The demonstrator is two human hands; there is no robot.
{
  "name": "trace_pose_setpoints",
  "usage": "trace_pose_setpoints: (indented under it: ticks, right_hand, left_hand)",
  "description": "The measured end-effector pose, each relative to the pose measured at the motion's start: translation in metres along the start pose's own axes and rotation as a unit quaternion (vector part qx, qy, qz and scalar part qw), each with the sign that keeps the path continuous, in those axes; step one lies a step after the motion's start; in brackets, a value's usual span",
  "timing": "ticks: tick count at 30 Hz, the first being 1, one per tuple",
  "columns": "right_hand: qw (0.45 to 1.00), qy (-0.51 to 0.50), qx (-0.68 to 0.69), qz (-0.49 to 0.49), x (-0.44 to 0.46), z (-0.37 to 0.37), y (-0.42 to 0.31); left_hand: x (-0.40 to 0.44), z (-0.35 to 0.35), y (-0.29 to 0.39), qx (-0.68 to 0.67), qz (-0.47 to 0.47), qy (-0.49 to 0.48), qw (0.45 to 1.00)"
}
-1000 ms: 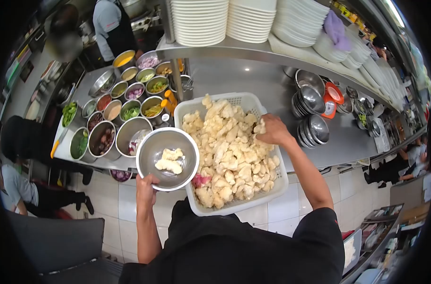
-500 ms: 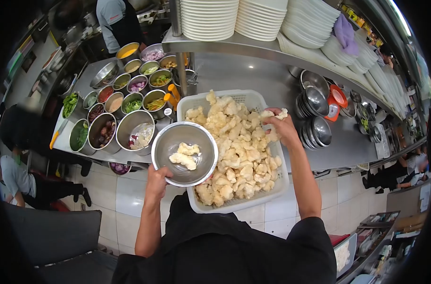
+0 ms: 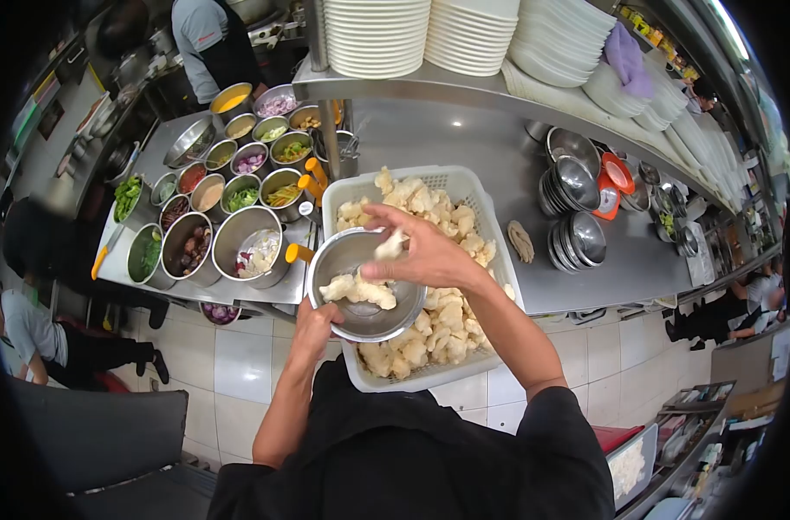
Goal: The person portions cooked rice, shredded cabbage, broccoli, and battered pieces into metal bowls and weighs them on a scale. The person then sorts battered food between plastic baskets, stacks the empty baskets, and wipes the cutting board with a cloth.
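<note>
Pale pieces [image 3: 360, 290] lie in steel bowl [image 3: 379, 333] and, heaped past counting, in white basket [image 3: 353, 187], centre of frame; look light, rough, probably brittle-edged: best held round thick middle. One piece sits between right hand's [image 3: 421, 251] thumb and forefinger, spread wide over bowl; firm grip or loose, cannot tell. One held bowl, likely light, stiff, slick; best taken by rim. Left hand [image 3: 315, 331] clasps lower-left rim, underside fingers hidden. One basket. At least two bowl stacks [image 3: 577, 243], right; two upright dish stacks [image 3: 376, 39], top centre.
</note>
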State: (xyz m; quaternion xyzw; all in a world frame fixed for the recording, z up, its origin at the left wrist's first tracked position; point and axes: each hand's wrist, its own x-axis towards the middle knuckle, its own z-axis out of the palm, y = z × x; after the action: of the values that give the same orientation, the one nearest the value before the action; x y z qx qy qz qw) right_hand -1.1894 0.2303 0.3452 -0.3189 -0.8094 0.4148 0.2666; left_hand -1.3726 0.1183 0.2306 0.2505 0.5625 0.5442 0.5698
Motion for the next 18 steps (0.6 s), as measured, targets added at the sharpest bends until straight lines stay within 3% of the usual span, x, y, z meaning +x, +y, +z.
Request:
trace_pose_setpoints:
  ticks: [3, 5, 7, 9, 11, 13, 15, 16, 18]
  right_hand:
    - [0.996, 0.071, 0.032, 0.045, 0.007, -0.013, 0.020]
    - [0.992, -0.056, -0.068, 0.095, 0.003, -0.028, 0.056]
    - [0.962, -0.055, -0.219, 0.151, -0.012, -0.023, 0.069]
    - [0.924, 0.078, -0.347, 0.143, -0.023, -0.006, 0.098]
    - [0.913, 0.091, -0.350, 0.189, -0.024, -0.006, 0.122]
    - [0.903, 0.089, -0.349, 0.233, -0.022, -0.008, 0.127]
    - [0.920, 0.029, -0.290, 0.261, -0.018, -0.016, 0.127]
    - [0.917, 0.045, -0.307, 0.252, -0.015, -0.014, 0.136]
    - [0.910, 0.069, -0.325, 0.250, -0.018, -0.016, 0.130]
  left_hand:
    - [-0.007, -0.001, 0.001, 0.005, 0.063, 0.019, 0.998]
    - [-0.007, -0.016, -0.003, -0.026, 0.041, 0.007, 0.999]
    - [0.005, -0.045, -0.017, -0.061, 0.039, -0.006, 0.997]
    - [0.015, -0.059, -0.019, -0.082, -0.003, 0.022, 0.996]
    - [0.025, -0.062, -0.007, -0.091, -0.010, -0.044, 0.995]
    - [0.024, -0.051, 0.003, -0.104, 0.016, 0.033, 0.994]
    - [0.031, -0.054, 0.011, -0.095, 0.003, -0.044, 0.995]
    - [0.040, -0.058, 0.003, -0.075, 0.059, -0.063, 0.994]
    - [0.027, -0.035, 0.015, -0.054, 0.068, -0.047, 0.995]
